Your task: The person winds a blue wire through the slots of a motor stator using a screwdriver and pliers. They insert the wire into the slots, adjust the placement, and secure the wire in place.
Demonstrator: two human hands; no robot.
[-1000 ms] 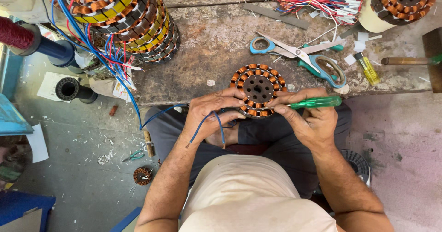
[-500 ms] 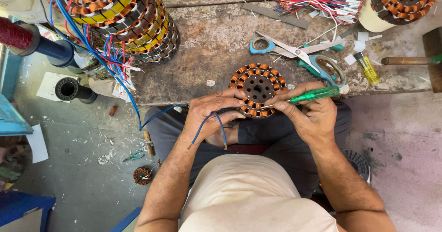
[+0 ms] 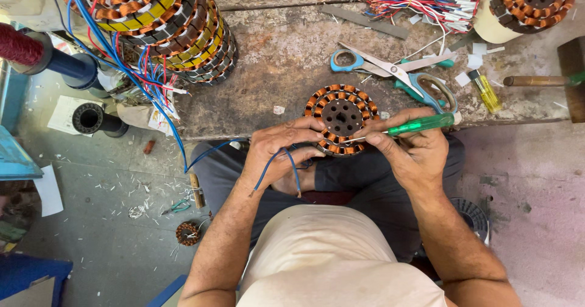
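Clearly the round steel stator wound with copper coils (image 3: 341, 119) will handle as a dense, stiff thing with easily nicked windings, so I judge the bare outer rim the safest hold. It sits at the near edge of the worn grey workbench (image 3: 274, 69), between both hands. My left hand (image 3: 281, 155) curls against its left rim with a blue wire (image 3: 286, 161) looped over the fingers, while my right hand (image 3: 413, 153) pinches a green-handled screwdriver (image 3: 420, 124), tip at the lower-right coils.
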